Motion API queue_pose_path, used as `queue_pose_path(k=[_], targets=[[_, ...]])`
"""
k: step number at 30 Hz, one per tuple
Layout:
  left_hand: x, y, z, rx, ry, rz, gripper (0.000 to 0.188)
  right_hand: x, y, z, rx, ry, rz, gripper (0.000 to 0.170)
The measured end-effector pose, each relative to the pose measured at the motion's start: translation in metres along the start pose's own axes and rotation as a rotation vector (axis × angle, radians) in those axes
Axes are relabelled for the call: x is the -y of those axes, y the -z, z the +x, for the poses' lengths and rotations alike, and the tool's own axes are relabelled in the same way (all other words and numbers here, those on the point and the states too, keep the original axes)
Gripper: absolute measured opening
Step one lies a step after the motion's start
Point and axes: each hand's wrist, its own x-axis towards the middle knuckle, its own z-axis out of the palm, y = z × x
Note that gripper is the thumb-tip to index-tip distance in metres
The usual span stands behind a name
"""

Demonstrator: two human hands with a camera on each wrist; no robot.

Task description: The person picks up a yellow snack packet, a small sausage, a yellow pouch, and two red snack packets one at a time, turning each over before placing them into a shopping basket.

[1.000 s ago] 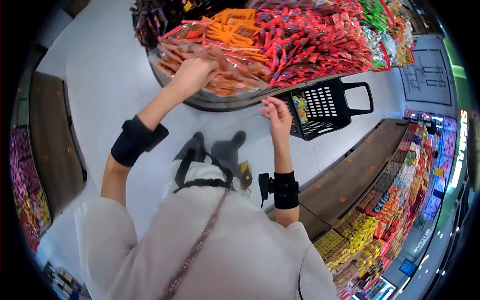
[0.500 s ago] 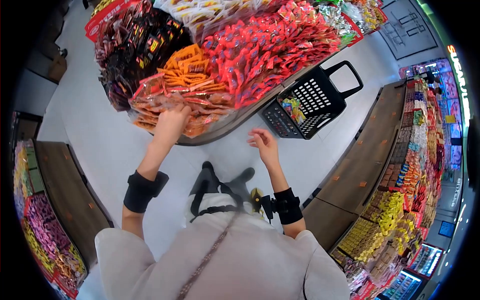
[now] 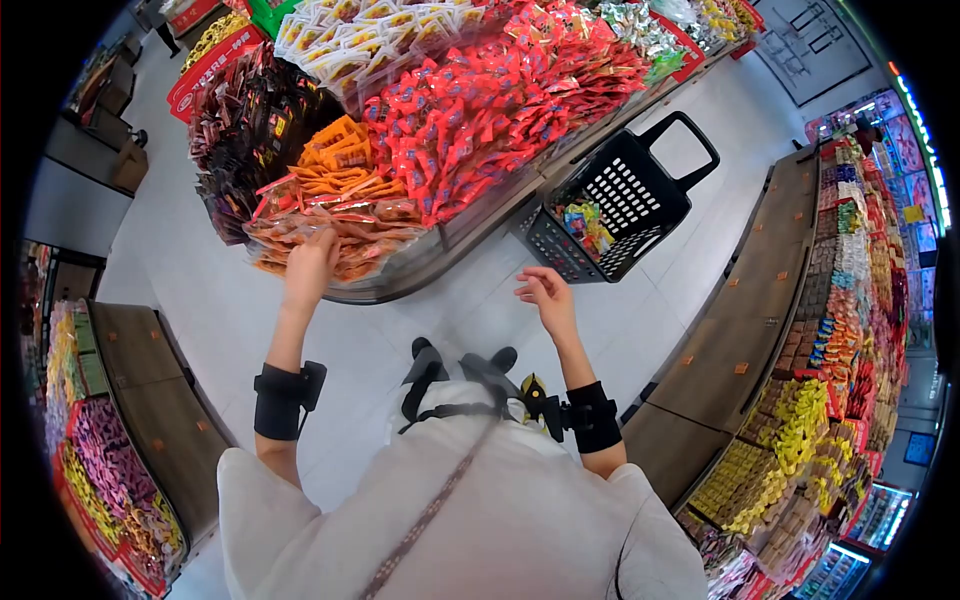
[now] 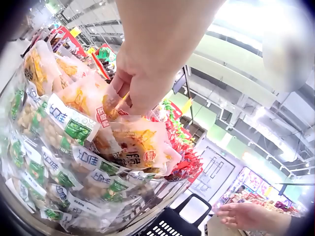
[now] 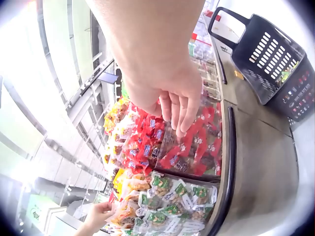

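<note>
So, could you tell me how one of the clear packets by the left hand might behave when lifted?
A packet would probably flop, since its thin film creases and bends. It may be slippery, given the glossy sheen, and seems unlikely to roll, being flattish.

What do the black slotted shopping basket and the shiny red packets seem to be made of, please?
Black slotted shopping basket: probably moulded plastic, matte, judging by its regular slots.
Shiny red packets: glossy film, perhaps plastic or foil, given their crinkles and highlights.
</note>
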Motion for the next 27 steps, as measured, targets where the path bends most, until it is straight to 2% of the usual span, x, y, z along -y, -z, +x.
queue_pose_path(k=[5,6,9,10,13,14,17,19,20,21,23,25,27], targets=[[-0.007,0.001,-0.004,-0.05,0.119,-0.167,0.009,-0.002,0.056,-0.01,-0.043,0.007,-0.009,0.02],[-0.009,0.001,-0.002,-0.053,0.135,-0.164,0.018,-0.001,0.067,-0.011,-0.06,0.015,-0.01,0.02],[-0.027,0.002,0.003,-0.156,0.121,-0.238,0.017,0.0,0.103,-0.019,-0.112,0.028,-0.008,0.02],[-0.041,0.005,0.005,-0.143,0.2,-0.133,0.018,0.001,0.114,-0.022,-0.132,0.026,0.0,0.02],[-0.101,0.003,0.018,-0.4,0.041,-0.171,0.018,-0.005,0.146,-0.03,-0.199,0.009,0.029,0.019],[-0.114,-0.005,0.023,-0.405,0.01,-0.211,0.019,-0.008,0.156,-0.033,-0.225,0.0,0.041,0.018],[-0.177,-0.018,0.032,-0.39,-0.075,-0.352,0.019,-0.015,0.18,-0.044,-0.27,-0.022,0.038,0.019],[-0.207,-0.034,0.037,-0.316,-0.094,-0.434,0.021,-0.017,0.192,-0.051,-0.298,-0.049,0.049,0.019],[-0.218,-0.045,0.04,-0.277,-0.09,-0.491,0.023,-0.017,0.199,-0.053,-0.31,-0.06,0.05,0.019],[-0.233,-0.052,0.042,-0.191,0.0,-0.612,0.025,-0.017,0.205,-0.055,-0.322,-0.062,0.052,0.019],[-0.256,-0.076,0.048,-0.142,0.005,-0.755,0.025,-0.018,0.214,-0.057,-0.342,-0.07,0.059,0.019],[-0.273,-0.087,0.055,-0.011,-0.019,-0.726,0.028,-0.021,0.222,-0.058,-0.377,-0.081,0.065,0.02],[-0.288,-0.101,0.065,0.044,-0.063,-0.747,0.029,-0.022,0.23,-0.056,-0.399,-0.094,0.071,0.02]])
